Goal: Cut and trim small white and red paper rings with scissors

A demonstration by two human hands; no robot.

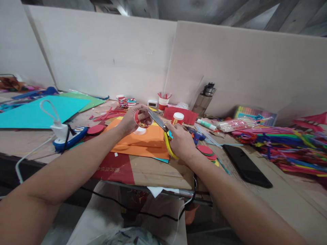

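My left hand [133, 117] is closed around a red ring-like piece with a pale rim [137, 119], which looks like part of a paper cup. My right hand [182, 142] grips scissors with yellow handles [167, 144]. Their metal blades [157, 119] point up and left, the tips reaching the rim of the ring. Whether the blades are cutting into it cannot be made out. Below both hands lie orange paper sheets [143, 143] with a white round piece [140, 130] on them. Just behind my right hand stands a small red cup with a white top [178, 117].
Red discs [95, 129] and a blue power strip [68, 139] lie left, near turquoise card [43, 110]. At right are a black phone [246, 165], colourful pipe cleaners [286, 146] and a glue stick [206, 124]. A bottle [203, 100] leans at the back.
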